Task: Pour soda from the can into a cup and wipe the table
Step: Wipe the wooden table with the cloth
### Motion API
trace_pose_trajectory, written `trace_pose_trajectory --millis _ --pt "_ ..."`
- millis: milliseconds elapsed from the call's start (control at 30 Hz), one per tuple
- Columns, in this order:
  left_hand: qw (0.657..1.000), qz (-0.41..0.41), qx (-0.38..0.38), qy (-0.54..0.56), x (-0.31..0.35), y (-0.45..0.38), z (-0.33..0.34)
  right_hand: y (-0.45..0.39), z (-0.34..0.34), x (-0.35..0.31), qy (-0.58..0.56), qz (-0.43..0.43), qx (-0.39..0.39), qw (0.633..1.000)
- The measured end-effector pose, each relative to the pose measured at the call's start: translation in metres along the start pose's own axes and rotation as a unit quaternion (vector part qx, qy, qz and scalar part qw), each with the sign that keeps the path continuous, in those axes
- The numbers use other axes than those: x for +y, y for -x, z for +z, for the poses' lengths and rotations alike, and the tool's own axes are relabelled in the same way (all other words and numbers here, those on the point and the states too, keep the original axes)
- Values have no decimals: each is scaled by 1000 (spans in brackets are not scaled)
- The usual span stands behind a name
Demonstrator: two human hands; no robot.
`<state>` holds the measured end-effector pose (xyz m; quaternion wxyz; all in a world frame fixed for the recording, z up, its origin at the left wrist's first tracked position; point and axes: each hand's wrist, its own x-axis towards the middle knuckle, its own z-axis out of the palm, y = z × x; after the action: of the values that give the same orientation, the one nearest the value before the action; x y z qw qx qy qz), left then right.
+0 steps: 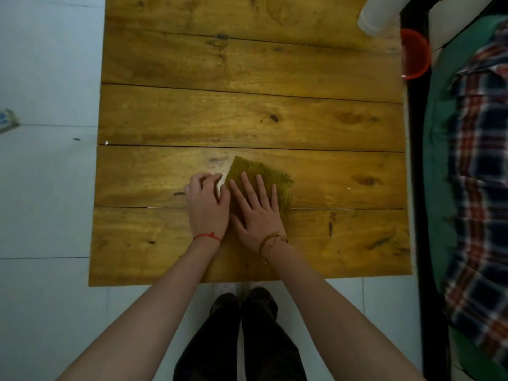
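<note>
Table (pixel 247 111) first: bare planks, no can in sight, so pouring looks finished and wiping is on. Cloth (pixel 264 174) lies near-centre, pinned flat under the right hand (pixel 258 213), fingers spread wide. Left hand (pixel 207 199) curls loosely just beside it, gripping nothing I can see. A red cup (pixel 415 55) sits far right.

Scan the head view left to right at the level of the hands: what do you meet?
Pale floor → wooden table → left hand → right hand flat on the green cloth → plaid fabric.
</note>
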<state>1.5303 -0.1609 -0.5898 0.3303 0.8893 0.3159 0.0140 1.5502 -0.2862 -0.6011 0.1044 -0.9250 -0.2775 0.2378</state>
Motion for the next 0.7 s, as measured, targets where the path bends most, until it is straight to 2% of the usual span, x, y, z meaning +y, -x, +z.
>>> trace_pose_trajectory --millis 100,167,267,367,433,567,700 --pt "998 -38 -31 51 8 12 -1 14 -5 0 -44 -14 -27 999" --pt "994 -69 -45 78 12 17 -3 18 -10 1 -119 -8 -21 993" --pt "985 -117 -95 85 15 15 -6 28 -19 3 -251 50 64 965" --pt "982 -113 -149 19 18 11 -10 38 -22 5 -266 141 170 938" --pt "980 -113 -163 24 21 10 -15 43 -24 4 -306 225 191 905" --pt "973 -103 -203 49 27 13 -27 50 -23 8 -403 397 96 819" --pt "954 -139 -228 134 35 23 -41 56 -19 5 -527 473 -23 706"
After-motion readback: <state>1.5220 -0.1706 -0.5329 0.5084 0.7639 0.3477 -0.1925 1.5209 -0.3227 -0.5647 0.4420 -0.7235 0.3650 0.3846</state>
